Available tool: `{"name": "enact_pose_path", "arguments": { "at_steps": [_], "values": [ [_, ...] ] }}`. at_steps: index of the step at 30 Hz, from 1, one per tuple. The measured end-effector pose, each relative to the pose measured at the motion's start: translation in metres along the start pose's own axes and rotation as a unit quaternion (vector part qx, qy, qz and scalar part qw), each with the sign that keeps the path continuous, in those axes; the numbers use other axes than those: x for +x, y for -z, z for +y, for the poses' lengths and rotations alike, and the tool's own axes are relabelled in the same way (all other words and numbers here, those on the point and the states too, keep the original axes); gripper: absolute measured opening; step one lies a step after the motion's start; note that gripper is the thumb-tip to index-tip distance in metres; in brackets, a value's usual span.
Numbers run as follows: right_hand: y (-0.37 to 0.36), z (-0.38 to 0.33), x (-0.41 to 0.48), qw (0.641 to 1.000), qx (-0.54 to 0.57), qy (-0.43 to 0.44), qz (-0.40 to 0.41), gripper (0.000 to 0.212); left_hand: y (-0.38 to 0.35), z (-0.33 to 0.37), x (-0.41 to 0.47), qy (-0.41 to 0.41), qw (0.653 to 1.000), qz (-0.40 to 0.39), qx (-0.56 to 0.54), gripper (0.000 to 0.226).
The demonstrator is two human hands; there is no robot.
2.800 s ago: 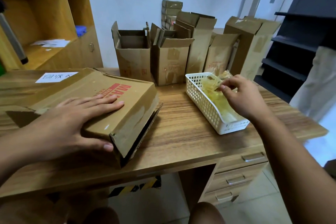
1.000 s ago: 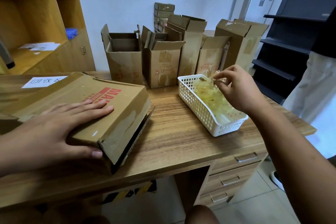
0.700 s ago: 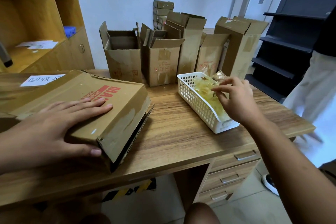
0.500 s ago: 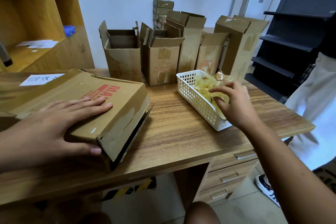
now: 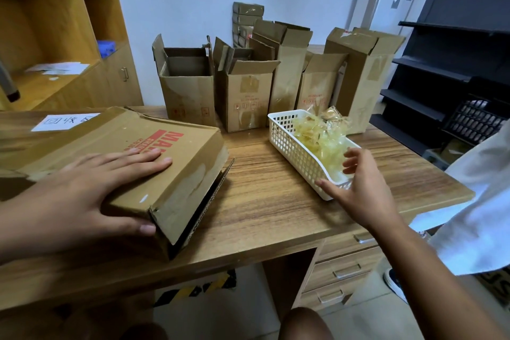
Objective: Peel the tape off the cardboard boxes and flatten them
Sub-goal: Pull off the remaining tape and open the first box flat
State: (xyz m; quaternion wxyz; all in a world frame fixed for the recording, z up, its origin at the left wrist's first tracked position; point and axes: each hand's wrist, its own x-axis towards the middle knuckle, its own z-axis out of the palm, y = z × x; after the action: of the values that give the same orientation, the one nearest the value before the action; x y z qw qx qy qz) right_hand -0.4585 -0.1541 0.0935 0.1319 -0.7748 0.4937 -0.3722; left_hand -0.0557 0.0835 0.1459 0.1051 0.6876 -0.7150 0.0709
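Note:
A brown cardboard box with red print lies partly flattened on the left of the wooden desk. My left hand rests flat on its top, fingers straight, thumb at the near edge. A white mesh basket on the right holds a heap of crumpled clear tape. My right hand hovers at the basket's near end with fingers spread and nothing in it.
Several open cardboard boxes stand upright along the back of the desk. A wooden shelf unit is at the left, black shelving at the right. A person in a white garment stands by the desk's right edge. Drawers sit below.
My right hand was pinching tape in the basket; it has let go, drawn back towards me and opened its fingers. My left hand stays flat on the box.

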Motion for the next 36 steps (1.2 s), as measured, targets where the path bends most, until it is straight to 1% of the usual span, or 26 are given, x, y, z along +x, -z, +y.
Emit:
{"name": "enact_pose_path", "arguments": {
  "at_steps": [3,7,10,14,17,20,23,26,29,30,32,34,36],
  "values": [
    [-0.006,-0.002,-0.004,1.0,0.014,0.015,0.012,0.068,0.001,0.002,-0.001,0.002,1.0,0.003,-0.004,0.105],
    [-0.012,-0.011,-0.014,0.998,0.049,0.028,-0.003,0.057,0.003,0.005,-0.002,0.01,1.0,-0.002,-0.015,0.104],
    [-0.015,-0.022,-0.022,0.997,0.073,0.03,-0.007,0.057,0.007,0.01,-0.002,0.01,1.0,-0.008,-0.022,0.102],
    [-0.019,-0.036,-0.037,0.995,0.091,0.032,-0.011,0.06,0.017,0.021,-0.005,-0.001,0.998,-0.021,-0.06,0.098],
    [-0.019,-0.045,-0.044,0.997,0.063,0.044,-0.006,0.064,0.024,0.025,-0.007,-0.013,0.996,-0.032,-0.085,0.099],
    [-0.016,-0.05,-0.045,0.997,0.011,0.073,0.028,0.067,0.031,0.024,-0.011,-0.023,0.993,-0.044,-0.105,0.097],
    [-0.011,-0.053,-0.049,0.994,0.002,0.086,0.063,0.063,0.039,0.021,-0.016,-0.034,0.99,-0.052,-0.123,0.09],
    [-0.006,-0.061,-0.052,0.992,0.011,0.079,0.094,0.052,0.044,0.019,-0.024,-0.028,0.994,-0.048,-0.098,0.079],
    [-0.005,-0.072,-0.051,0.985,0.033,0.12,0.118,0.037,0.044,0.02,-0.035,-0.013,0.994,-0.03,-0.105,0.073],
    [-0.006,-0.076,-0.05,0.983,0.039,0.141,0.115,0.031,0.042,0.022,-0.039,-0.007,0.994,-0.022,-0.108,0.073],
    [-0.01,-0.088,-0.047,0.98,0.051,0.174,0.078,0.028,0.038,0.026,-0.047,0.002,0.995,0.001,-0.097,0.074],
    [-0.018,-0.101,-0.046,0.978,0.07,0.194,0.02,0.032,0.034,0.029,-0.053,0.002,0.997,0.027,-0.074,0.074],
    [-0.029,-0.114,-0.045,0.974,0.083,0.204,-0.047,0.043,0.03,0.029,-0.057,-0.004,0.998,0.044,-0.051,0.076]
  ]
}}
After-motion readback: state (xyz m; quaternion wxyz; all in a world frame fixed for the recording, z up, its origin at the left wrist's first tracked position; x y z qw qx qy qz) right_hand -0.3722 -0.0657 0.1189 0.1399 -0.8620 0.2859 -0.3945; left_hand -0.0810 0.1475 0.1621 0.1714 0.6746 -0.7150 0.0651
